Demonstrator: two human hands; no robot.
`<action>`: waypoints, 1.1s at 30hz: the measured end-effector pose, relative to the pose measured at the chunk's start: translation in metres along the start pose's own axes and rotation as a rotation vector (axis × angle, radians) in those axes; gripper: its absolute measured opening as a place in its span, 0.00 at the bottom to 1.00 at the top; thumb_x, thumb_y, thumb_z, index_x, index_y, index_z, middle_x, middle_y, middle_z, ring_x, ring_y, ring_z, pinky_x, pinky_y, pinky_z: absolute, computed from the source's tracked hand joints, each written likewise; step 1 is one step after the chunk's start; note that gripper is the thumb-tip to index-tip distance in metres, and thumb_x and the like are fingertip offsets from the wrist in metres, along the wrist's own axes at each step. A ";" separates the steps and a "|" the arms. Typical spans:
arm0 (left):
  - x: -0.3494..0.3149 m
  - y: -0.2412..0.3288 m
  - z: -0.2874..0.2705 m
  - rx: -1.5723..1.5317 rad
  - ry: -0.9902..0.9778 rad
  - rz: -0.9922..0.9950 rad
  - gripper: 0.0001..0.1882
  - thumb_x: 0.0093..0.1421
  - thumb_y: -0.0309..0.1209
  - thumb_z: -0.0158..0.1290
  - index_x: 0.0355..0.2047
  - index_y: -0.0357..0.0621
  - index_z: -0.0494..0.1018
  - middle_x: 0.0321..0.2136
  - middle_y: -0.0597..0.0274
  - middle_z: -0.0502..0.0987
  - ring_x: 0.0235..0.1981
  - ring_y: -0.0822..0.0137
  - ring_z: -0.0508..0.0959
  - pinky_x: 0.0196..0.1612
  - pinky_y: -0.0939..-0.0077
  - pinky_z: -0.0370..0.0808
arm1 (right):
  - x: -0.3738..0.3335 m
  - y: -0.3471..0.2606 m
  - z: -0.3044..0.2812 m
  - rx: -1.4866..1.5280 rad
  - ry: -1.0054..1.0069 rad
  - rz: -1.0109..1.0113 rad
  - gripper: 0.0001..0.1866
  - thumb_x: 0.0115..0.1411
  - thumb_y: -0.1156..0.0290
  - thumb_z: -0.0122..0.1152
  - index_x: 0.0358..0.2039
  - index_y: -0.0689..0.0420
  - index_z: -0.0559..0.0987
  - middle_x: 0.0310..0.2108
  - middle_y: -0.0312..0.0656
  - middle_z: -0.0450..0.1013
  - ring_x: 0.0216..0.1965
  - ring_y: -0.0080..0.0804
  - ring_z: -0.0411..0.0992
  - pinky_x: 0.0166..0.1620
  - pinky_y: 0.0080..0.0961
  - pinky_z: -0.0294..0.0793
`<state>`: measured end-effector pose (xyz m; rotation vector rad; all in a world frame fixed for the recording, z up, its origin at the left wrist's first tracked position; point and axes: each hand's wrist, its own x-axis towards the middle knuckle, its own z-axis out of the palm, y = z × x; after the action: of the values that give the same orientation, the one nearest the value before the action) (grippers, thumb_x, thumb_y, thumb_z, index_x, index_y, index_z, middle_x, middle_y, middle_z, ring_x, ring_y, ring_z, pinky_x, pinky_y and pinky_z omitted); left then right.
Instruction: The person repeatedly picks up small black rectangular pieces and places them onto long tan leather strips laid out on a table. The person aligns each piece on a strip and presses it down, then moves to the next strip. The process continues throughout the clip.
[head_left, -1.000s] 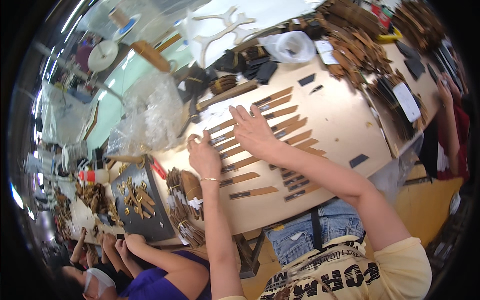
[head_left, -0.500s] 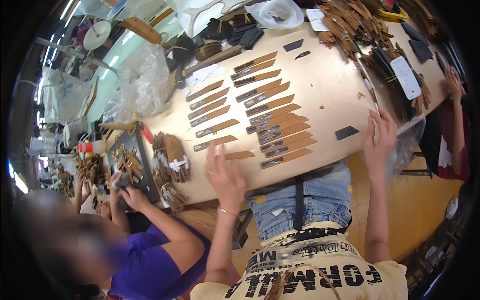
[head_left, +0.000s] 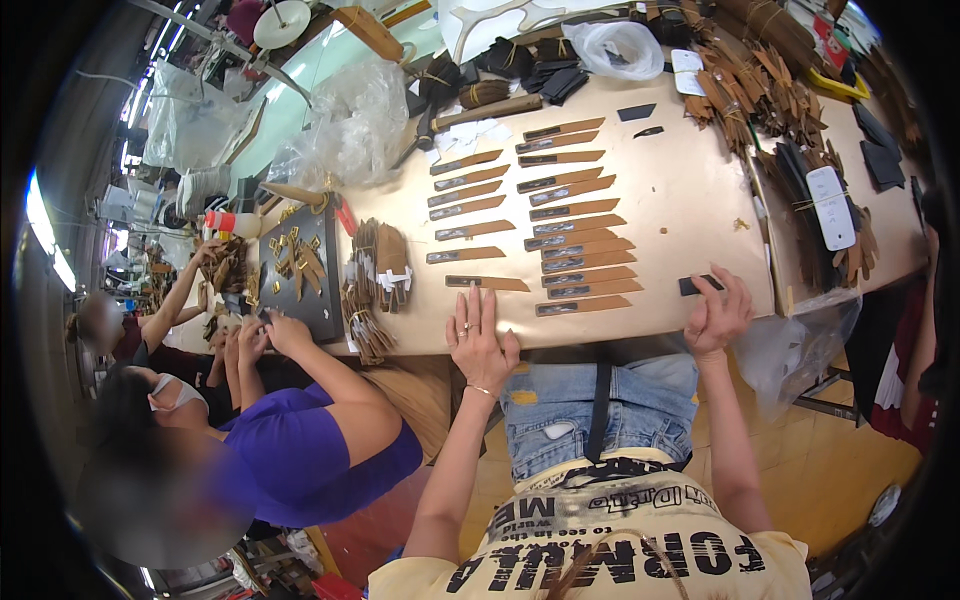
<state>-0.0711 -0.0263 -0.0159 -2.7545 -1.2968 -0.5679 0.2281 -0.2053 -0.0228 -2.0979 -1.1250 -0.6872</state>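
My left hand (head_left: 482, 340) lies with its fingers stretched out, the fingertips pressing on the dark end of a brown leather strip (head_left: 508, 285). This strip is lowest in the left row, its pointed end to the right. On the table to the right, my right hand (head_left: 722, 312) has bent fingers apart, fingertips at the right end of a small black leather piece (head_left: 692, 286). That piece lies flat, partly covered by the fingers. Between my hands runs a second row of brown leather strips (head_left: 590, 253), each with a dark patch at its left end.
Bundled leather strips (head_left: 378, 265) stand left, beside a black board (head_left: 318, 300) with metal-fitted pieces. A co-worker in a purple top (head_left: 290, 440) works there. A clear plastic bag (head_left: 795, 350) hangs off the right edge. Farther back lie a hammer (head_left: 426, 128) and leather heaps (head_left: 755, 85).
My left hand has settled with its fingers on the lowest left strip, which now lies straighter. My right hand has come down onto the black piece. The view has shifted.
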 end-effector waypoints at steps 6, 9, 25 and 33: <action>0.003 0.009 -0.004 0.006 -0.034 -0.057 0.33 0.58 0.45 0.44 0.64 0.47 0.65 0.67 0.53 0.60 0.67 0.49 0.58 0.67 0.46 0.50 | 0.002 -0.001 0.000 0.014 -0.011 -0.003 0.20 0.62 0.53 0.44 0.35 0.44 0.85 0.47 0.34 0.77 0.48 0.38 0.72 0.53 0.34 0.63; 0.004 0.015 -0.011 0.017 -0.088 -0.087 0.35 0.58 0.43 0.46 0.66 0.46 0.61 0.67 0.49 0.57 0.68 0.48 0.55 0.66 0.43 0.49 | 0.002 0.000 -0.001 0.026 0.008 -0.016 0.16 0.60 0.57 0.49 0.34 0.45 0.86 0.47 0.35 0.77 0.48 0.38 0.72 0.52 0.33 0.63; 0.033 -0.006 -0.024 -0.093 -0.327 -0.132 0.38 0.65 0.50 0.45 0.70 0.48 0.53 0.72 0.48 0.46 0.72 0.48 0.46 0.68 0.43 0.42 | 0.032 -0.033 -0.034 -0.127 -0.709 0.108 0.37 0.66 0.45 0.46 0.66 0.58 0.61 0.70 0.50 0.52 0.71 0.47 0.48 0.70 0.48 0.48; 0.032 -0.004 -0.024 -0.099 -0.290 -0.151 0.40 0.62 0.50 0.48 0.69 0.43 0.56 0.71 0.46 0.49 0.71 0.47 0.49 0.68 0.46 0.44 | 0.113 -0.007 0.050 -0.134 -0.787 0.035 0.39 0.68 0.41 0.39 0.69 0.57 0.56 0.72 0.50 0.45 0.74 0.44 0.41 0.72 0.49 0.41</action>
<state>-0.0629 -0.0042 0.0166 -2.9219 -1.5865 -0.2502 0.2852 -0.1066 0.0260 -2.5797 -1.4575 0.1265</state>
